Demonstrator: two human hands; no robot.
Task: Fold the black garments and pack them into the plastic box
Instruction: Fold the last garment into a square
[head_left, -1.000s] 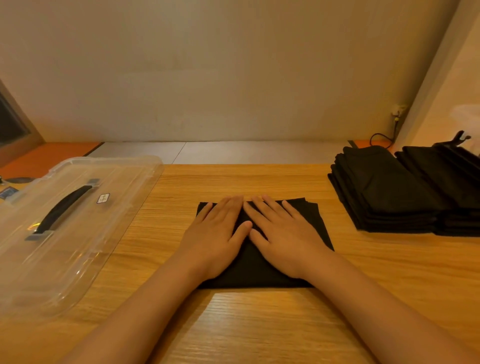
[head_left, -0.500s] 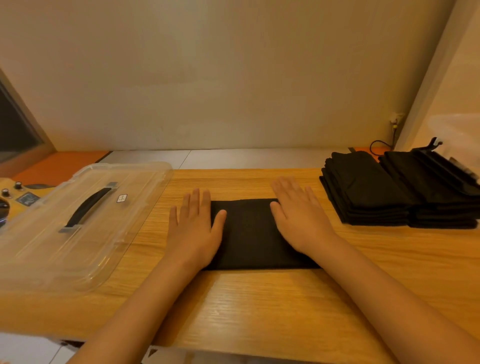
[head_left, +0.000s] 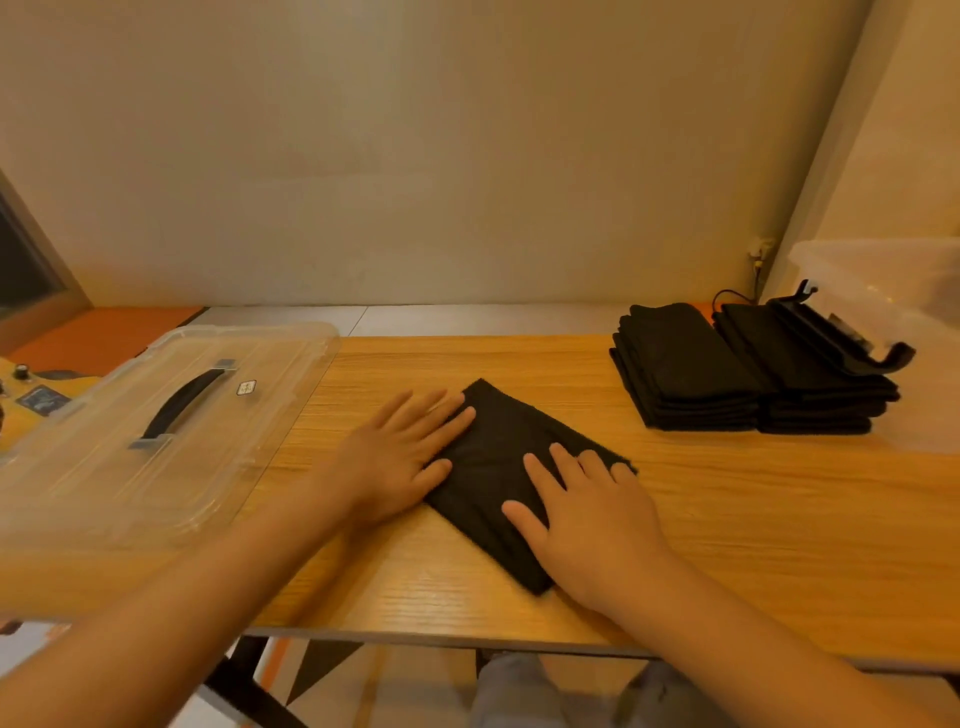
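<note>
Left grip (head_left: 395, 457) & right grip (head_left: 592, 519) flat, fingers straight, pressing folded garment (head_left: 493, 457) on counter (head_left: 727, 519). Risk: fold slips open b/c we push uneven.

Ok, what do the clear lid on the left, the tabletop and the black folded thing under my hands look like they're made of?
Clear lid: glossy, see-through hard plastic, probably; the surface beneath shows through it. Its handle: looks like black plastic. Table: light wood or wood-look laminate, straight grain lines, mild sheen; cannot tell which. Folded garment: matte black fabric, soft-looking, slightly fuzzy at its edge.
</note>
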